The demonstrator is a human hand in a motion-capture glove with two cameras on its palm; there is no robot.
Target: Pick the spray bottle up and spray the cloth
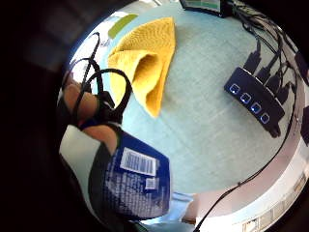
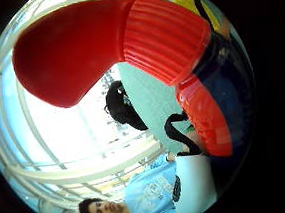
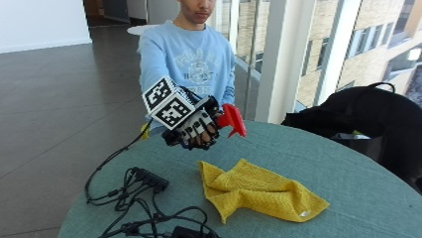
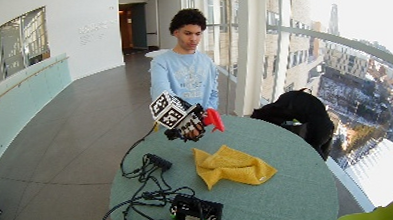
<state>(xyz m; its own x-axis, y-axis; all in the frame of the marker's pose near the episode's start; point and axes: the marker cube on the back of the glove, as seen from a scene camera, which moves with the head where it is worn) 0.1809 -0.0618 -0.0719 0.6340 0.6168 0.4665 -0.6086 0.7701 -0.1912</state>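
My gloved right hand (image 3: 192,128) is raised above the far side of the round table (image 3: 342,163) and grips a spray bottle. Its red spray head (image 3: 232,120) sticks out past my fingers, nozzle toward the cloth side. The bottle's dark blue body with a barcode label (image 1: 137,181) sits against my palm, and the red head (image 2: 112,44) fills the thumb side palm view. A crumpled yellow cloth (image 3: 257,191) lies on the table below and in front of the hand, also seen as yellow cloth (image 1: 145,58) and yellow cloth (image 4: 232,166).
A black multi-port hub (image 3: 150,178) with cables (image 3: 131,218) lies on the table's left part, hub (image 1: 255,101). A black bag (image 3: 369,116) rests at the far right edge. A dark device (image 4: 196,211) sits at the near edge.
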